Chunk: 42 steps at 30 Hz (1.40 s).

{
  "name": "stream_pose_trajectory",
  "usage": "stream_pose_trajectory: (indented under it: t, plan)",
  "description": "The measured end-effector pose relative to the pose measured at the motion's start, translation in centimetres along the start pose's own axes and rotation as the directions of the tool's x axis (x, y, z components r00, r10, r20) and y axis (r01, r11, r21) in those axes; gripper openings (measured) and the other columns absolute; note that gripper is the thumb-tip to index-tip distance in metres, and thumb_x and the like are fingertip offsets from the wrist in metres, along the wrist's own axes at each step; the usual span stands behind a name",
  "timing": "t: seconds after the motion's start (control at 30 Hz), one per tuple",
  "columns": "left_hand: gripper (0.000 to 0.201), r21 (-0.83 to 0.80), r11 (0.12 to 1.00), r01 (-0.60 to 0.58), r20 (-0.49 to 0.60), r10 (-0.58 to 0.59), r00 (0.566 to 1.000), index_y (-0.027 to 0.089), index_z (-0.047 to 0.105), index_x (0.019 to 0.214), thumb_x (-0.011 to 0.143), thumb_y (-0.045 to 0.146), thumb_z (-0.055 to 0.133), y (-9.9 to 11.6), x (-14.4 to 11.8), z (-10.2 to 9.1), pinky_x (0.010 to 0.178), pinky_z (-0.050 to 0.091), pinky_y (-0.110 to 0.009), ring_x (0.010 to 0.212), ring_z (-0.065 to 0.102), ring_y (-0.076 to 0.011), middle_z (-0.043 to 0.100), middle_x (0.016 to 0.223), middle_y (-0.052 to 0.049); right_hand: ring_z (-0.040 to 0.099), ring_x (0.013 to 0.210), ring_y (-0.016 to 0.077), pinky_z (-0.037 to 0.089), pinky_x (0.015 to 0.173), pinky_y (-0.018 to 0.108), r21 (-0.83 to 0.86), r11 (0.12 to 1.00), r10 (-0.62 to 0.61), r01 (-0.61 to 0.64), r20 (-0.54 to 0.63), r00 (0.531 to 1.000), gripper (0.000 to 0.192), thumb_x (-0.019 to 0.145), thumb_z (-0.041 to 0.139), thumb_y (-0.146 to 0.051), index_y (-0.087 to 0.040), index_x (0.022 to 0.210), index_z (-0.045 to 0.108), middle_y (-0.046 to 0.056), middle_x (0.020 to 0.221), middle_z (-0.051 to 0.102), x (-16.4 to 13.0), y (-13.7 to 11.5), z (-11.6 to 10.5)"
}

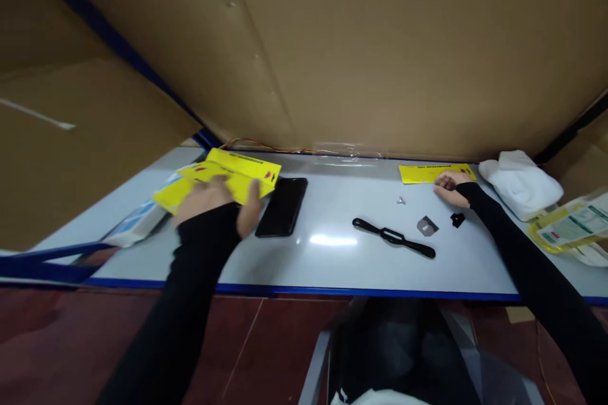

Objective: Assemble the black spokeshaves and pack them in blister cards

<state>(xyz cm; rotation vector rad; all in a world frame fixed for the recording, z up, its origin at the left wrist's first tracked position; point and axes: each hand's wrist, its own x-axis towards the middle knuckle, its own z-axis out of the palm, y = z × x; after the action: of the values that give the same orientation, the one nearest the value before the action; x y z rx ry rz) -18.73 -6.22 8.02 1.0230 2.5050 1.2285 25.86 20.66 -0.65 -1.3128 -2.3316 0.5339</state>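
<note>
Nearest to you, your two black sleeves reach over the blue edge of the white table (332, 215), one to each side, so the middle stays free for the small parts. Your left hand (216, 202) lies flat on a stack of yellow cards (237, 172); the fingers are a little blurred, but they seem to lie together and press down on the top card, with the thumb spread out to the side toward the black phone (282, 205), which lies just beside the thumb, not touching the cards as far as I can see. I think you press like this to keep the stack from sliding while one card is separated. To the right of that thumb, well apart, a black handle (393, 238) lies flat on the table, and near it a small grey plate (426, 226), a small black piece (457, 219) and a tiny screw (401, 200), all laid separately so each can be picked easily. Your right hand (449, 188) is beyond these parts, with its fingers curled loosely and resting on the near edge of a single yellow card (434, 172); I cannot tell if they pinch it. Past the right fingers lies a white cloth (520, 182), and behind all stands a cardboard wall (356, 50).
</note>
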Motion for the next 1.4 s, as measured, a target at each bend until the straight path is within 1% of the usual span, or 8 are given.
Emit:
stream_pose_trajectory:
  t: [0.07,0.1,0.17,0.27,0.53,0.87,1.17,1.4]
  plan:
    - [0.047,0.083,0.942,-0.327,0.219,0.303,0.928,0.018,0.071,0.113,0.082,0.054,0.075,4.6,-1.3,4.9,0.082,0.054,-0.047,0.083,0.067,-0.0348,0.071,0.086,-0.008,0.057,0.064,0.0144,0.048,0.063,0.030,0.034,0.999,-0.030,0.026,0.128,0.991,0.039,0.080,0.071,-0.050,-0.018,0.102,0.074,0.004,0.082,0.073,-1.0,-0.2,-1.3]
    - [0.045,-0.002,0.851,-0.525,0.399,0.483,0.780,0.018,0.073,0.118,0.088,0.051,0.069,6.7,-1.8,7.8,0.078,0.054,-0.044,0.073,0.067,-0.0296,0.074,0.091,-0.009,0.057,0.063,0.0137,0.047,0.062,0.029,0.054,0.998,-0.050,0.040,0.200,0.979,0.044,0.079,0.073,-0.054,-0.019,0.104,0.075,0.003,0.082,0.073,-1.7,-0.4,-2.0]
    - [0.036,-0.159,0.770,-0.618,0.546,0.590,0.595,0.024,0.077,0.111,0.083,0.047,0.075,10.2,-2.6,13.5,0.079,0.054,-0.036,0.070,0.068,-0.0227,0.076,0.092,-0.004,0.060,0.068,0.0137,0.048,0.063,0.028,0.094,0.993,-0.093,0.065,0.337,0.937,0.053,0.077,0.078,-0.061,-0.020,0.111,0.077,0.003,0.085,0.074,-3.3,-0.9,-3.4]
    - [0.035,-0.234,0.696,-0.679,0.577,0.662,0.479,0.021,0.079,0.097,0.071,0.043,0.083,12.1,-2.5,19.9,0.079,0.054,-0.036,0.070,0.066,-0.0237,0.074,0.091,-0.009,0.066,0.084,0.0174,0.051,0.076,0.030,0.115,0.987,-0.153,0.115,0.415,0.897,0.065,0.070,0.086,-0.063,-0.021,0.119,0.077,0.006,0.097,0.075,-5.3,-2.0,-4.7]
    - [0.033,-0.135,0.647,-0.751,0.402,0.728,0.555,0.019,0.076,0.109,0.083,0.036,0.064,7.4,1.7,22.8,0.095,0.055,-0.042,0.093,0.070,-0.0287,0.074,0.104,-0.011,0.049,0.107,0.0289,0.043,0.102,0.050,0.045,0.911,-0.401,0.410,0.323,0.857,0.062,0.073,0.089,-0.062,-0.029,0.125,0.079,0.011,0.110,0.067,-6.0,-4.5,-1.6]
    - [0.037,-0.153,0.631,-0.761,0.370,0.750,0.548,0.014,0.077,0.108,0.085,0.039,0.064,7.9,1.0,22.1,0.093,0.055,-0.043,0.099,0.070,-0.0319,0.075,0.109,-0.015,0.059,0.097,0.0218,0.044,0.094,0.042,0.238,0.954,-0.259,0.182,0.351,0.900,0.027,0.081,0.082,-0.038,-0.021,0.084,0.061,0.005,0.097,0.071,-6.1,-6.9,-2.2]
    - [0.049,-0.784,0.613,0.096,0.538,0.594,0.598,0.017,0.077,0.079,0.075,0.066,0.083,11.4,-9.1,20.8,0.046,0.041,-0.027,0.055,0.060,-0.0163,0.071,0.071,-0.007,0.056,0.059,0.0127,0.043,0.063,0.029,0.806,0.571,0.096,-0.160,0.128,0.987,0.069,0.059,0.098,-0.050,-0.023,0.108,0.057,-0.007,0.066,0.066,-6.4,-10.7,-0.1]
    - [0.033,-0.586,0.747,-0.313,0.330,0.573,0.750,0.022,0.079,0.093,0.094,0.052,0.066,9.6,-2.6,21.1,0.062,0.047,-0.029,0.081,0.068,-0.0213,0.078,0.092,-0.007,0.058,0.062,0.0121,0.043,0.063,0.030,0.790,0.604,0.080,-0.104,0.069,0.994,0.057,0.070,0.092,-0.048,-0.018,0.112,0.067,-0.004,0.071,0.067,-6.4,-10.2,-0.7]
